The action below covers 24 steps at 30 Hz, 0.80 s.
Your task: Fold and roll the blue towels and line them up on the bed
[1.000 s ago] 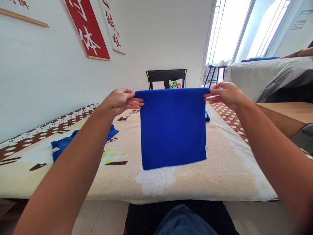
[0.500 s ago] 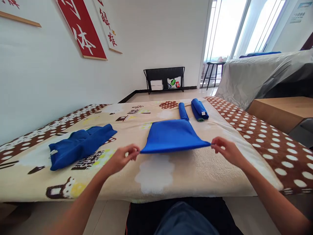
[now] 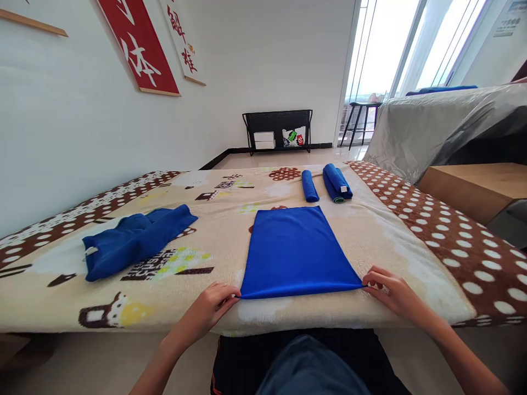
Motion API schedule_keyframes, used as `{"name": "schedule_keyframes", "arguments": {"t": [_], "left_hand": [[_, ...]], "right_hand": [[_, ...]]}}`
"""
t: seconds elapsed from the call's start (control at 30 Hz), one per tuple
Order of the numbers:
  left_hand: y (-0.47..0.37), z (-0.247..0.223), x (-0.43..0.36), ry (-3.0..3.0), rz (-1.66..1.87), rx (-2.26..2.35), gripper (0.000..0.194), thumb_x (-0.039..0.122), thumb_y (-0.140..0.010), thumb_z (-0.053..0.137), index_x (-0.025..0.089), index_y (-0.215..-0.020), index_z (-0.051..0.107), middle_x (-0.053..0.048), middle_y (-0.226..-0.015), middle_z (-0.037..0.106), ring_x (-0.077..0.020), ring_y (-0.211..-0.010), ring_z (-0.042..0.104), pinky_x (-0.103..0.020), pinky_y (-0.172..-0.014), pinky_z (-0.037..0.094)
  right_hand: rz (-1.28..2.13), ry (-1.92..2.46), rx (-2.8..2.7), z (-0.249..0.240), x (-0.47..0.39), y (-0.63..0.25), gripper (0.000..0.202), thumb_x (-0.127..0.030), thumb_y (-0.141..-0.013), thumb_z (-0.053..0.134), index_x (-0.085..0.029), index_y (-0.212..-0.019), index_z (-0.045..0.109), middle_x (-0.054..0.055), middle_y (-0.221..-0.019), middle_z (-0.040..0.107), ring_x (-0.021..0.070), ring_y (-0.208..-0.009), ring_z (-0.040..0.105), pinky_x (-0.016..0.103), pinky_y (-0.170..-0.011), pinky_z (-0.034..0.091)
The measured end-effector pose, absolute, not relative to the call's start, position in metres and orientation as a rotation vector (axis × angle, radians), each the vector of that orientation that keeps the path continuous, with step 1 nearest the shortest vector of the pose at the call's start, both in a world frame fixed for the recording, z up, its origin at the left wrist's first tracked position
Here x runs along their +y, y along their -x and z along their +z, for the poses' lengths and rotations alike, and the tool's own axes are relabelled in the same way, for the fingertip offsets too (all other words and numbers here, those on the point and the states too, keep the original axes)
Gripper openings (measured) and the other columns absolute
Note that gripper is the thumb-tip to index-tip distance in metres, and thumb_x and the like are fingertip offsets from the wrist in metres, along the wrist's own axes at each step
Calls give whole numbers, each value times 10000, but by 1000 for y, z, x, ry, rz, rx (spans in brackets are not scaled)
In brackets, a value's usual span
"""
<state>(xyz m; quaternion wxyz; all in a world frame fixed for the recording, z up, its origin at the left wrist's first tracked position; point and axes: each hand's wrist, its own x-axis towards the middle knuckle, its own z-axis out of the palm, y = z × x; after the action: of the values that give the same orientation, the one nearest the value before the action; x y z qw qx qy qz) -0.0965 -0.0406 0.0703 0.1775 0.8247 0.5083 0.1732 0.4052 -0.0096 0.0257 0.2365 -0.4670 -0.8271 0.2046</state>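
A blue cloth [image 3: 296, 252] lies spread flat on the patterned blanket [image 3: 222, 230], close to its front edge. My left hand [image 3: 214, 307] pinches the cloth's near left corner. At the near right corner, my right hand [image 3: 387, 288] has thumb and fingers closed on the fabric. Beyond the far edge of the cloth rest a thin rolled blue cloth [image 3: 309, 186] and a thicker blue roll [image 3: 336, 184] with a white tag. Over to the left, a crumpled blue cloth [image 3: 138, 238] with a pale label lies loosely folded.
A black rack [image 3: 278, 130] with white boxes and a printed cushion stands by the far wall. To the right are a wooden box [image 3: 473, 184], a plastic-covered piece of furniture [image 3: 436, 123] and a dark stool [image 3: 360, 120]. Scrolls [image 3: 138, 49] hang on the left wall.
Both hands have drawn the cloth's near edge toward me and lowered it. The cloth, lifted in front before, now lies flat, its far edge apart from the thin roll.
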Motion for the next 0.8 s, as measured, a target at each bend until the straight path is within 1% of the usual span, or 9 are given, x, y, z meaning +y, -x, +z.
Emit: {"name": "schedule_keyframes", "arguments": {"t": [0.13, 0.27, 0.47, 0.6, 0.7, 0.8], "left_hand": [[97, 71, -51, -2449, 494, 1417, 221, 316, -1008, 440, 242, -1020, 648, -4, -908, 690, -165, -841, 600, -289, -812, 441], [99, 60, -57, -2598, 498, 1384, 178, 256, -1001, 464, 233, -1008, 641, -2, -901, 696, -163, -824, 600, -309, -824, 432], [95, 51, -61, -2733, 499, 1379, 185, 209, -991, 464, 214, -949, 644, -6, -843, 691, -167, -775, 594, -302, -744, 426], [94, 57, -62, -2729, 510, 1376, 192, 221, -992, 459, 214, -961, 649, -13, -855, 698, -163, -771, 599, -309, -761, 425], [95, 59, -62, -2686, 455, 1403, 198, 239, -993, 457, 219, -969, 652, -19, -875, 699, -171, -796, 602, -321, -785, 422], [98, 63, -61, -2624, 337, 1397, 216, 287, -984, 488, 227, -867, 660, -7, -810, 679, -170, -764, 592, -313, -763, 418]], "right_hand": [[509, 1244, -2317, 23, -18, -412, 214, -363, -991, 472, -239, -966, 645, 53, -962, 613, 165, -843, 585, 283, -753, 451], [460, 1229, -2337, 19, -27, -412, 200, -336, -983, 490, -237, -917, 651, 52, -937, 614, 174, -865, 591, 283, -763, 447], [455, 1245, -2341, 17, -31, -407, 251, -331, -997, 454, -221, -862, 636, 48, -889, 602, 166, -831, 577, 276, -739, 442], [448, 1263, -2334, 19, -33, -406, 263, -349, -994, 456, -228, -863, 650, 54, -893, 606, 178, -840, 580, 289, -745, 443], [466, 1287, -2327, 20, -36, -404, 293, -379, -990, 456, -233, -844, 663, 60, -886, 615, 188, -834, 584, 304, -749, 451], [572, 1316, -2311, 27, -38, -405, 313, -441, -975, 479, -237, -833, 670, 57, -876, 625, 191, -815, 588, 307, -738, 463]]}}
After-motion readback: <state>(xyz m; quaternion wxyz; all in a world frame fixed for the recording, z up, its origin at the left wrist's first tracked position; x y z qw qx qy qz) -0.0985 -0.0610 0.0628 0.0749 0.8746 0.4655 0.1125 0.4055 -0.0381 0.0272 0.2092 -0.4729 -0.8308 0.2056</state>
